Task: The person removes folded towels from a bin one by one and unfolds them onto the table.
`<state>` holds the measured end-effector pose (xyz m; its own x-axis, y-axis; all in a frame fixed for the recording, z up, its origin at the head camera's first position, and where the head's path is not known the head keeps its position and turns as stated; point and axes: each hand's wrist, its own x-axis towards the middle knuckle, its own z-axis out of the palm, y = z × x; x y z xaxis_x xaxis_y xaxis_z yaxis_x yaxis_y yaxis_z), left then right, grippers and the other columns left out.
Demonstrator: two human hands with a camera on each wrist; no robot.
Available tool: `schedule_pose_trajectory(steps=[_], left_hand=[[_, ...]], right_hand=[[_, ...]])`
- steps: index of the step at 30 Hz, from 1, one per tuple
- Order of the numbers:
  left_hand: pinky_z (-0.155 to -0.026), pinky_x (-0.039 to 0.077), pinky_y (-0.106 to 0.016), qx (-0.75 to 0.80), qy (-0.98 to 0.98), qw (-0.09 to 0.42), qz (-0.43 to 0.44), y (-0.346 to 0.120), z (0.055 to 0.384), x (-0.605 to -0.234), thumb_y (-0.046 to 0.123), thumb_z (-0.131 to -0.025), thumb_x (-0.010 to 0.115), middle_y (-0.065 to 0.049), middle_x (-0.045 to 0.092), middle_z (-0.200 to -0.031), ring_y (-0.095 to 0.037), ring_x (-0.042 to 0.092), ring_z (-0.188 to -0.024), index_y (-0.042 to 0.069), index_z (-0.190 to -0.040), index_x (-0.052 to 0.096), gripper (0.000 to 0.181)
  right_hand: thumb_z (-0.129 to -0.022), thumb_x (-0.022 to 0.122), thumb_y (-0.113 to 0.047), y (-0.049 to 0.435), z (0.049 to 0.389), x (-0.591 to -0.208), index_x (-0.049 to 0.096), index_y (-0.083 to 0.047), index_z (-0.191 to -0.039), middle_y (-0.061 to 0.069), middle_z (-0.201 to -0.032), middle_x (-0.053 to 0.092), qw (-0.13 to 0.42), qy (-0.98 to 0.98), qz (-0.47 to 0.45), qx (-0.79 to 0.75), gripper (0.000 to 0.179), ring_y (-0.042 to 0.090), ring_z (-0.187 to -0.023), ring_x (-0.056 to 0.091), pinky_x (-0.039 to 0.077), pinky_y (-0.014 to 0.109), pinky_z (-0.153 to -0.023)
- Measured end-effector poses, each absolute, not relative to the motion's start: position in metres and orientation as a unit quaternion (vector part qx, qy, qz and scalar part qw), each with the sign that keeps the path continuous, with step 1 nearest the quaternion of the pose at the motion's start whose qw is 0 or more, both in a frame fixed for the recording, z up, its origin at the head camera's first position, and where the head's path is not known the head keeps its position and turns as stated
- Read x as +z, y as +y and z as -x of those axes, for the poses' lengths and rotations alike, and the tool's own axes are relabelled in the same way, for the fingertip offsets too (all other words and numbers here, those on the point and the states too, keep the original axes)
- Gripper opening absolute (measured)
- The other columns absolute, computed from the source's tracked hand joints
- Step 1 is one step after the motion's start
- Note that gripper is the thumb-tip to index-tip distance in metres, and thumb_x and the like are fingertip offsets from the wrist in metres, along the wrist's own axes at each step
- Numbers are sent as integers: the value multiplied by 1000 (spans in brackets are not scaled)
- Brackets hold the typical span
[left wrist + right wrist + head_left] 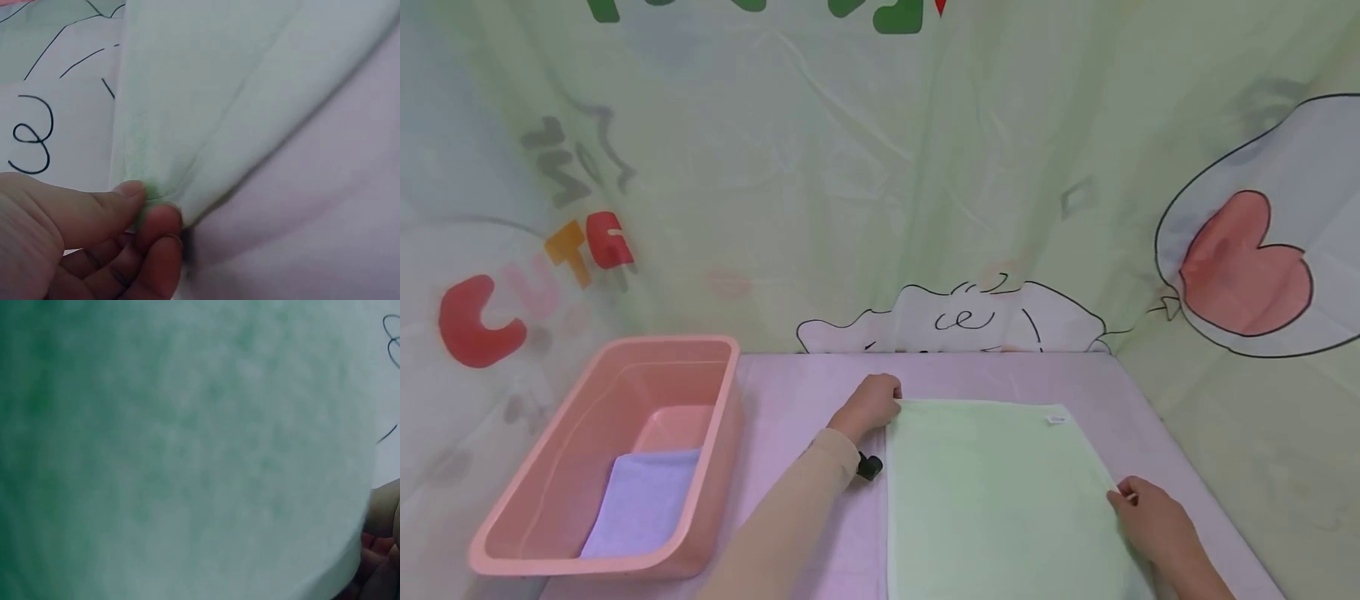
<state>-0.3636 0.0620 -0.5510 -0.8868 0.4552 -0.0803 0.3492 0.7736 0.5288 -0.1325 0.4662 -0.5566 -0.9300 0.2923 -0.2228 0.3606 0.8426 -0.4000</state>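
A pale green towel (992, 500) lies spread on the table, with a small white label (1056, 419) near its far right corner. My left hand (871, 405) pinches the towel's far left corner between thumb and fingers, as the left wrist view also shows at the corner (153, 169). On the other side, my right hand (1161, 529) pinches the right edge partway down. In the right wrist view the towel (187, 450) fills most of the picture, blurred, and only part of the right hand (381, 544) shows. The near end of the towel runs out of the head view.
To the left stands a pink plastic basin (730, 400) with a folded lavender towel (643, 504) inside. The table has a pale purple cover (782, 400). Behind it and at the sides hangs a printed curtain (850, 183), which meets the table's far edge.
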Motion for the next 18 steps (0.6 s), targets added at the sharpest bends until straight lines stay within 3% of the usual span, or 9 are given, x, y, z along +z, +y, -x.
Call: schedule_pose_trajectory(steps=[6, 13, 18], left_hand=[[-82, 54, -33, 294, 927, 100, -212, 76, 356, -556, 12, -106, 65, -1, 70, -103, -17, 60, -91, 13, -104, 71, 6], [-85, 55, -31, 328, 912, 100, -225, 88, 349, -562, 9, -108, 61, -2, 69, -111, -14, 60, -95, 15, -123, 67, 18], [-83, 54, -29, 350, 904, 101, -226, 96, 347, -567, 9, -108, 60, -1, 68, -111, -14, 61, -95, 17, -122, 64, 17]], right_hand=[[-108, 58, -28, 491, 132, -557, 66, 4, -111, 15, -96, 73, 69, 962, -163, -210, 32, 23, -82, 63, 46, 38, -68], [-107, 59, -27, 511, 134, -559, 66, 6, -109, 20, -97, 72, 63, 963, -167, -204, 34, 25, -83, 63, 46, 38, -68], [-107, 59, -26, 525, 135, -559, 65, 7, -108, 23, -97, 72, 60, 965, -168, -191, 34, 28, -84, 65, 47, 42, -70]])
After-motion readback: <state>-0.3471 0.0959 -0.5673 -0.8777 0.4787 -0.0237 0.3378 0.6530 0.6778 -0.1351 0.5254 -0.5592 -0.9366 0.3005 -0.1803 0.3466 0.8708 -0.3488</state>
